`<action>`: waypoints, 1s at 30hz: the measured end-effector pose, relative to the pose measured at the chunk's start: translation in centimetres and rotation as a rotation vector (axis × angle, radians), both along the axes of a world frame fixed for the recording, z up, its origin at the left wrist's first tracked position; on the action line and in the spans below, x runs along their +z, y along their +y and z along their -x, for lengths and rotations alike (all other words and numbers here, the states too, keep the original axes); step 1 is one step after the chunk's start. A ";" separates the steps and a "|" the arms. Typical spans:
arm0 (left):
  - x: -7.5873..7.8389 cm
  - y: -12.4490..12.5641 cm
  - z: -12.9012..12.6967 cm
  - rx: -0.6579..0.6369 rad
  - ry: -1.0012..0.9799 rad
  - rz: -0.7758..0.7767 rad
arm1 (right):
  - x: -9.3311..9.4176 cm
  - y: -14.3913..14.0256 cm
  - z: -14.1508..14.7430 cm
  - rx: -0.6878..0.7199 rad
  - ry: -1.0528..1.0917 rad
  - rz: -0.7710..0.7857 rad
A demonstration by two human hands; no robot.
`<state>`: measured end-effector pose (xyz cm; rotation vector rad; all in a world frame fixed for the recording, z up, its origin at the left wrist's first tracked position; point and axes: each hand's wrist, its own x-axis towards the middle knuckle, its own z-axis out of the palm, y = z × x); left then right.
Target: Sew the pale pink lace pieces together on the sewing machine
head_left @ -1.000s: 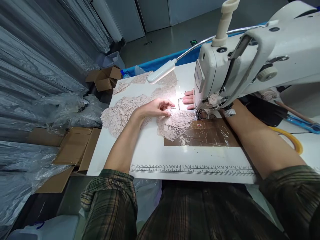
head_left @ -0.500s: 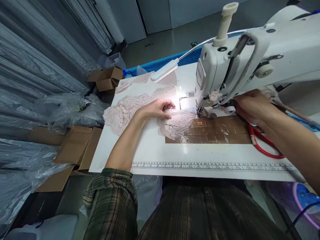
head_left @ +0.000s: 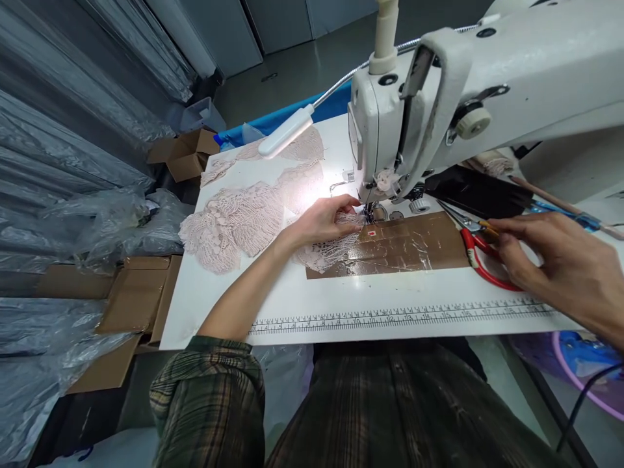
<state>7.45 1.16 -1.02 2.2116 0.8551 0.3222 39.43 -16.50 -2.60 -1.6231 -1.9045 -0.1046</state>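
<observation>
My left hand (head_left: 324, 221) is at the needle area, its thumb and fingers closed on a pale pink lace piece (head_left: 322, 253). The lace lies beside the presser foot (head_left: 368, 213) of the white sewing machine (head_left: 385, 130), partly over a brown taped strip (head_left: 409, 244). My right hand (head_left: 556, 253) is at the right, thumb and forefinger pinched on a small yellow-ended tool (head_left: 489, 229), most of it hidden. Directly under and beside these fingers lie red-handled scissors (head_left: 475, 260) on the table.
More lace pieces (head_left: 234, 221) lie on the left of the white table (head_left: 292, 305). A printed ruler (head_left: 380, 320) runs along its front edge. A lamp (head_left: 287, 132) reaches over the lace. A black flat piece (head_left: 480, 190) lies under the machine arm. Cardboard boxes (head_left: 139, 292) stand left.
My right hand has come out from under the machine arm towards me and now pinches the yellow-ended tool. My left hand has shifted closer to the presser foot. The view has turned slightly.
</observation>
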 end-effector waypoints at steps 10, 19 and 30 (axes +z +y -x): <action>-1.3 -0.5 -0.5 0.180 -0.251 0.268 | -1.7 -1.4 -2.0 -0.093 -0.220 0.261; 0.3 0.0 0.6 0.239 -0.231 0.540 | -1.0 -1.9 -2.0 -0.053 -0.314 0.226; 0.3 -0.4 0.6 0.200 -0.298 0.608 | 0.9 3.6 1.7 0.351 -0.125 0.218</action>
